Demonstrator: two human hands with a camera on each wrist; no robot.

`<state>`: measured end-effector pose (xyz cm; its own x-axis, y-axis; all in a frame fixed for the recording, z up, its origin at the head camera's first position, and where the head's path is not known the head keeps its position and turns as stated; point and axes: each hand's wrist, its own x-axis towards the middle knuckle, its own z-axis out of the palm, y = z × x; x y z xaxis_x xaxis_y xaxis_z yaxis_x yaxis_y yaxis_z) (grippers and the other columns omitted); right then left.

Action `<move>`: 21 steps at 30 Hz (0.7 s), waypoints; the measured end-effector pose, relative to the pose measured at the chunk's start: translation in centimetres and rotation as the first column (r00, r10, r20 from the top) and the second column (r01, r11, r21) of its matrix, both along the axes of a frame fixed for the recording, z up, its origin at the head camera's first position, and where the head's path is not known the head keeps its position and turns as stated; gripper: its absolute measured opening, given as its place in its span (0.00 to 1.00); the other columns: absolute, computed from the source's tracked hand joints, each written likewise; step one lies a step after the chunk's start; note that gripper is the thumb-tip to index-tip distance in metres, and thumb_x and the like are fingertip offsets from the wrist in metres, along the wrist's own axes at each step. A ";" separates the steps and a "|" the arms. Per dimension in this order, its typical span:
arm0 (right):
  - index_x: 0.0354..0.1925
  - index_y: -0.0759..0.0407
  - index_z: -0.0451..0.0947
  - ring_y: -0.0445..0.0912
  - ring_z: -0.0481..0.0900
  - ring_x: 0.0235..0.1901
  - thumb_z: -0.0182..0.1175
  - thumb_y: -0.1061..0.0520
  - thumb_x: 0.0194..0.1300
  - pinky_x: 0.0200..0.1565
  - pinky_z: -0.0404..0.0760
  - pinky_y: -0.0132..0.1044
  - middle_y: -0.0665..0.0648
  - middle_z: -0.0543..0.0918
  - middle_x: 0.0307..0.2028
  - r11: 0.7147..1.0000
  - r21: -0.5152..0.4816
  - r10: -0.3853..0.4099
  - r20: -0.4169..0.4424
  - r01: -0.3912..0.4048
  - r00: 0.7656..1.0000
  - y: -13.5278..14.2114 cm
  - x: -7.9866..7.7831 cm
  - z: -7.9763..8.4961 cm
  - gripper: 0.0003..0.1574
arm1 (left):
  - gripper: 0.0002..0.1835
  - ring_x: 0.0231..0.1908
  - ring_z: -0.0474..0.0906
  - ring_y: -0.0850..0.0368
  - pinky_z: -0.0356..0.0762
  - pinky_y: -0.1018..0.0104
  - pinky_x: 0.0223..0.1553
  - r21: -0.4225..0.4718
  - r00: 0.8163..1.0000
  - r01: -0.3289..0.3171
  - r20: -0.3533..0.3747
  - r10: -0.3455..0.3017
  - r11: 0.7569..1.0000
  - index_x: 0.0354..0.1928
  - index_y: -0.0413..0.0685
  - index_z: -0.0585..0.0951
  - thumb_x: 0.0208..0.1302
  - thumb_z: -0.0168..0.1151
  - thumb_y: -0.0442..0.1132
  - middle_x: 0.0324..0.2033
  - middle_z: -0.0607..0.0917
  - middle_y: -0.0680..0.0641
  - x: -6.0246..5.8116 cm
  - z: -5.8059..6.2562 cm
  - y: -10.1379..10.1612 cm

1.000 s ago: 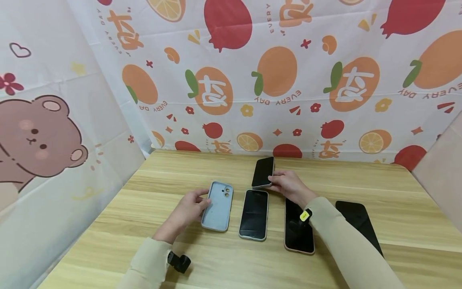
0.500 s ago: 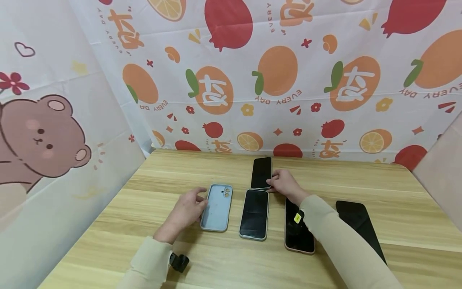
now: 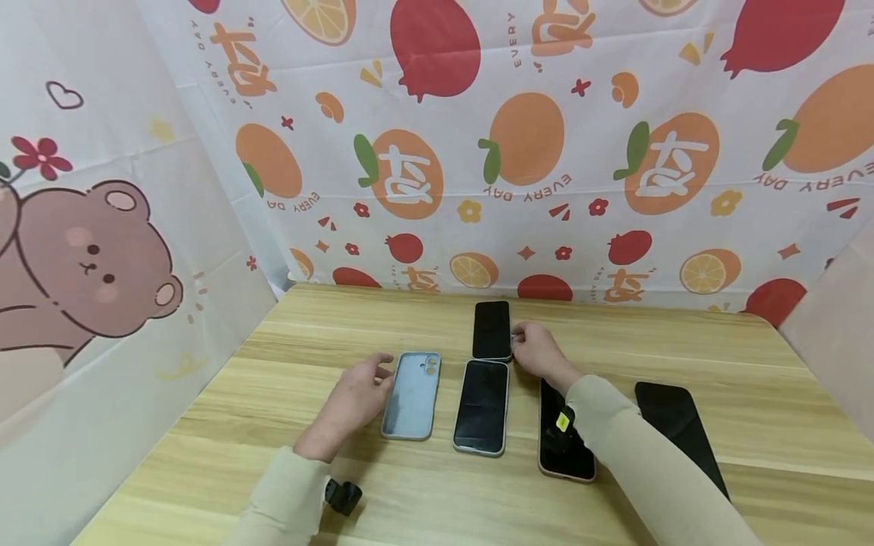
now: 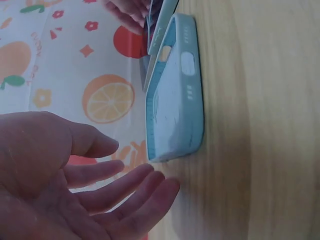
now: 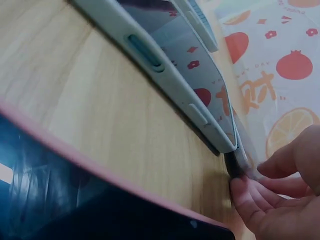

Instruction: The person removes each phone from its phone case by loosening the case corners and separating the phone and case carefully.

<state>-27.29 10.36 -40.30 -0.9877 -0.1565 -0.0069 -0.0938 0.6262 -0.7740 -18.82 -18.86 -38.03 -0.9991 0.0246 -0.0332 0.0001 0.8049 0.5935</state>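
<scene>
My left hand (image 3: 358, 396) lies beside the left edge of a light blue phone case (image 3: 412, 398) that faces inside up. In the left wrist view, its fingers are loosely spread just short of the case, holding nothing. At the back of the table, my right hand (image 3: 539, 351) is at the right edge of a black-screened phone (image 3: 491, 331). The right wrist view shows thumb and fingers pinching this phone's near corner (image 5: 243, 162). Just in front of it lies a phone in a pale case (image 3: 481, 409), screen up.
A phone with a pink rim (image 3: 568, 456) lies under my right forearm. Farther right is a larger black slab (image 3: 672, 417), partly covered by the sleeve. A fruit-printed cloth (image 3: 526, 152) hangs behind the wooden table (image 3: 403, 493).
My right hand has lowered the far phone and turned it straighter, a little to the left, behind the pale-cased phone. My left fingers have come off the blue case, which now lies lower.
</scene>
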 end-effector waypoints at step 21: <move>0.56 0.72 0.73 0.57 0.81 0.38 0.49 0.65 0.72 0.39 0.84 0.43 0.70 0.79 0.47 0.976 -0.208 0.062 0.006 -0.059 0.998 1.2 3.8 2.3 0.17 | 0.22 0.42 0.83 0.53 0.80 0.67 0.31 0.010 0.988 0.110 -0.109 -0.108 0.994 0.65 0.43 0.72 0.69 0.57 0.34 0.48 0.86 0.42 -0.6 1.8 5.7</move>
